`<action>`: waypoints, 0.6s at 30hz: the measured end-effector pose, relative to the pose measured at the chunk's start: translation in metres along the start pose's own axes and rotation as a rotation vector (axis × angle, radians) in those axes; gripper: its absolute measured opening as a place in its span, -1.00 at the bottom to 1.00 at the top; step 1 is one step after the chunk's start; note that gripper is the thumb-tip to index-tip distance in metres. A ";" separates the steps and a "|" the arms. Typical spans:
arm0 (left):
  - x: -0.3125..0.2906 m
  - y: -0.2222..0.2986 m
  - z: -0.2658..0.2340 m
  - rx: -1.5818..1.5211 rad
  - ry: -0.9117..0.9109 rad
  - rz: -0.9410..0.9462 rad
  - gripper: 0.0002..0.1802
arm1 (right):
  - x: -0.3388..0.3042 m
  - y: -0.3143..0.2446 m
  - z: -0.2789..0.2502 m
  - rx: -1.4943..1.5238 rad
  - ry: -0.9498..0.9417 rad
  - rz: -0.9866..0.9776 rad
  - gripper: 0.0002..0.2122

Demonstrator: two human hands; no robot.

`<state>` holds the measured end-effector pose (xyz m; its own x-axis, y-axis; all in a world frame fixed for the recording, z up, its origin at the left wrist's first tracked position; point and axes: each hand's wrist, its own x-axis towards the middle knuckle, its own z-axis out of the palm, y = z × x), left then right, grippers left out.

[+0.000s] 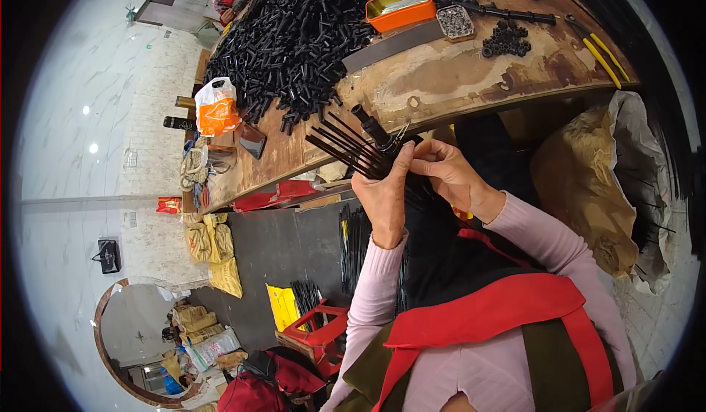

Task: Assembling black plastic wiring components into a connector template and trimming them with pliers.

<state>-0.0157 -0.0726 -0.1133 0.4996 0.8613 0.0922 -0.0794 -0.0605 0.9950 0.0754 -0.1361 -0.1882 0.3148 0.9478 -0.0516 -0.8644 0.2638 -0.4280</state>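
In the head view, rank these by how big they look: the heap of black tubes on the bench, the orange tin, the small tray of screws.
1. Heap of black tubes, by far the largest.
2. Orange tin.
3. Small tray of screws, smallest.
Tin and tray sit side by side, so that comparison is fair.

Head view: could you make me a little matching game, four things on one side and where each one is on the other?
Things:
1. black rods
2. orange tin
3. yellow-handled pliers
4. orange and white plastic bag

Places:
A. at the right end of the workbench
B. at the left end of the workbench
C. held in the left hand, with the right hand beside it
D. on the workbench beside the pile of black tubes

Pairs: 1-C, 2-D, 3-A, 4-B
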 end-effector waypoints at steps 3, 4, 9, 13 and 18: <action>0.000 0.001 -0.001 0.040 -0.027 -0.008 -0.80 | -0.004 0.005 0.000 0.027 0.014 -0.029 -0.90; 0.001 0.002 -0.002 0.041 -0.023 -0.008 -0.80 | -0.006 0.007 0.001 -0.033 0.028 -0.083 -0.90; 0.002 0.001 -0.006 -0.112 -0.081 -0.092 -0.80 | -0.011 0.012 0.005 -0.143 0.061 -0.222 -0.90; 0.000 0.000 -0.009 -0.086 -0.077 -0.067 -0.80 | -0.009 0.012 0.001 -0.040 0.073 -0.137 -0.88; -0.003 0.002 -0.004 0.043 -0.061 -0.063 -0.83 | -0.005 0.010 -0.007 0.064 0.033 -0.087 -0.87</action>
<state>-0.0207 -0.0737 -0.1119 0.5539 0.8320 0.0303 -0.0098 -0.0299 0.9995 0.0679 -0.1396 -0.1985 0.4019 0.9145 -0.0471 -0.8561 0.3570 -0.3738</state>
